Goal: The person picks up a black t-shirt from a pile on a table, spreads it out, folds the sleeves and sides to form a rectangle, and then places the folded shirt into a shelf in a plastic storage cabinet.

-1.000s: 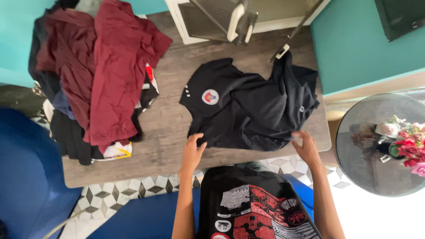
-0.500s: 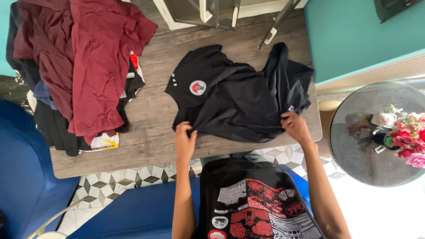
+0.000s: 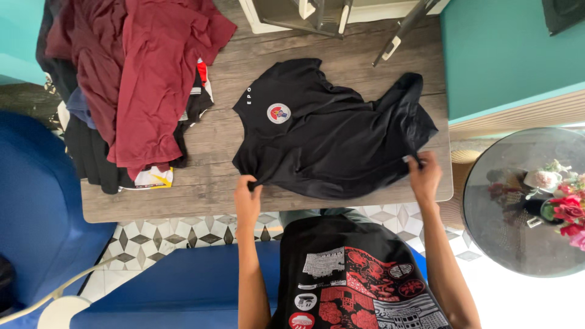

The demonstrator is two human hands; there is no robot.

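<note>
We see a black T-shirt (image 3: 332, 137) spread across the near right part of a grey wooden table (image 3: 213, 158). It lies face up, rumpled, with soft folds running across its middle. A small round badge in red, blue and white sits on the chest, with a short line of white lettering beside it toward the sleeve. Its left near corner is pinched in our left hand (image 3: 247, 199) at the table's near edge, and its right edge is gripped by our right hand (image 3: 425, 176). The far right corner bunches up slightly.
</note>
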